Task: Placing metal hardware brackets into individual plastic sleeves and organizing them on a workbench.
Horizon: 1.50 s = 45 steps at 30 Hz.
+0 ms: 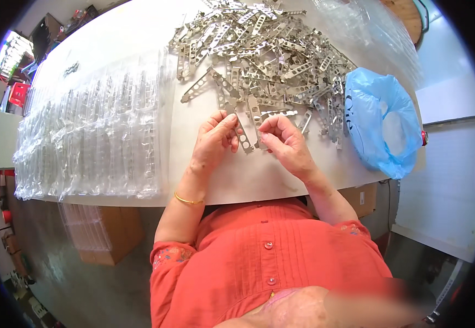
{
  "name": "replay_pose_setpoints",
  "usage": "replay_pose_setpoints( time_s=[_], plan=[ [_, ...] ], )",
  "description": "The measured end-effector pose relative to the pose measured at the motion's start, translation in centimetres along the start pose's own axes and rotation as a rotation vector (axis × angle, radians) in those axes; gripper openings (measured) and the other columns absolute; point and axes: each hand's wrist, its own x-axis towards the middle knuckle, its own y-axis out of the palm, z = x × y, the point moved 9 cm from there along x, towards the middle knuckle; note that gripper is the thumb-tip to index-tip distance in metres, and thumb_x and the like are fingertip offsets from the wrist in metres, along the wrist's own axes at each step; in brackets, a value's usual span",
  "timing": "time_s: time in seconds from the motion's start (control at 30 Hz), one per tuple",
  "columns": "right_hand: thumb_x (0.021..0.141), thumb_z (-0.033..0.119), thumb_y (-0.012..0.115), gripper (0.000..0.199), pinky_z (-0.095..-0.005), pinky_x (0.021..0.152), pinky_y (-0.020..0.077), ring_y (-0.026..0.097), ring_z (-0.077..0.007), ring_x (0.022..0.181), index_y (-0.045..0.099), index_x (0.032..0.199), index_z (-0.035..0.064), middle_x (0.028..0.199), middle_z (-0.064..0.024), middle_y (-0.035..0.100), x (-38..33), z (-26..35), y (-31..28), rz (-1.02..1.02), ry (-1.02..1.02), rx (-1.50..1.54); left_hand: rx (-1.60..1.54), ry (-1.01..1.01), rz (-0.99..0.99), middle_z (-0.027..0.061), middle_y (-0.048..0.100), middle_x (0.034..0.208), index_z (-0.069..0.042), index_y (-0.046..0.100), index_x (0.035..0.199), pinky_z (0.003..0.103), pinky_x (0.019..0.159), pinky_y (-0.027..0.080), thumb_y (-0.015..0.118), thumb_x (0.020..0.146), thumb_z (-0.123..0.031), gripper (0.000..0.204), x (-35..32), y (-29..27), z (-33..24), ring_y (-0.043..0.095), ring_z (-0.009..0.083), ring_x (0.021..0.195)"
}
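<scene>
Between my hands, at the near edge of the heap, are two flat metal strips with rows of round holes. My left hand [215,136] pinches the left perforated metal strip [243,140], which slants down toward me. Fingers curled, my right hand [285,141] closes on the other perforated metal strip [255,112], near its lower end. The two strips lie close together, their far ends by the loose pieces. Beyond my hands a large heap of similar metal strips [270,54] spreads over the white table [193,169].
Clear plastic trays [90,131] in wrapping fill the table's left side. A blue plastic bag [382,123] sits at the right edge, with clear plastic sheeting [369,33] behind it. Under the table stands a cardboard box [120,232].
</scene>
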Motion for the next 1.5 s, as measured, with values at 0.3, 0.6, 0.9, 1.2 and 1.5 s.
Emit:
replay_pose_setpoints(
  time_s=[0.3,0.6,0.9,1.2,1.5],
  plan=[
    [0.094,0.005,0.056,0.011,-0.0209,0.064,0.0437,0.053,-0.0035,0.073,0.056,0.105,0.0038,0.087,0.0018,0.059,0.0,-0.2,-0.3,-0.018,-0.001,-0.011,0.018,0.004,0.001,0.0060,0.064,0.079,-0.009,0.058,0.094,0.022,0.046,0.045,0.058,0.101,-0.018,0.012,0.0,0.0,0.1,0.059,0.0094,0.053],
    [0.094,0.006,0.057,0.011,-0.0207,0.064,0.0436,0.053,-0.0036,0.073,0.056,0.105,0.0038,0.087,0.0021,0.059,0.1,-0.1,-0.3,-0.024,0.015,-0.009,0.009,-0.008,0.013,0.0067,0.065,0.079,-0.008,0.058,0.093,0.023,0.046,0.047,0.057,0.101,-0.019,0.013,0.2,0.1,0.1,0.059,0.0101,0.053],
    [0.095,0.006,0.055,0.010,-0.0220,0.067,0.0454,0.054,-0.0039,0.076,0.056,0.105,0.0039,0.089,0.0015,0.060,0.1,-0.4,-0.4,-0.029,0.014,0.008,-0.005,-0.003,0.028,0.0072,0.065,0.080,-0.007,0.058,0.093,0.024,0.047,0.047,0.055,0.101,-0.019,0.014,-0.1,0.1,0.1,0.060,0.0110,0.054],
    [0.097,0.006,0.054,0.011,-0.0221,0.072,0.0456,0.055,-0.0046,0.084,0.056,0.108,0.0068,0.095,0.0024,0.059,0.1,-1.1,-0.4,0.004,0.021,0.012,0.017,-0.007,0.027,0.0077,0.065,0.081,-0.006,0.058,0.095,0.025,0.048,0.048,0.055,0.101,-0.019,0.014,0.0,0.0,0.1,0.060,0.0123,0.055],
    [0.095,0.006,0.055,0.011,-0.0208,0.068,0.0447,0.054,-0.0032,0.077,0.057,0.106,0.0034,0.089,0.0019,0.061,-0.2,-0.8,-0.9,-0.045,0.003,-0.007,-0.037,-0.014,0.026,0.0092,0.065,0.082,-0.005,0.058,0.095,0.027,0.048,0.050,0.053,0.100,-0.016,0.014,-0.1,0.1,0.3,0.061,0.0141,0.056]
  ],
)
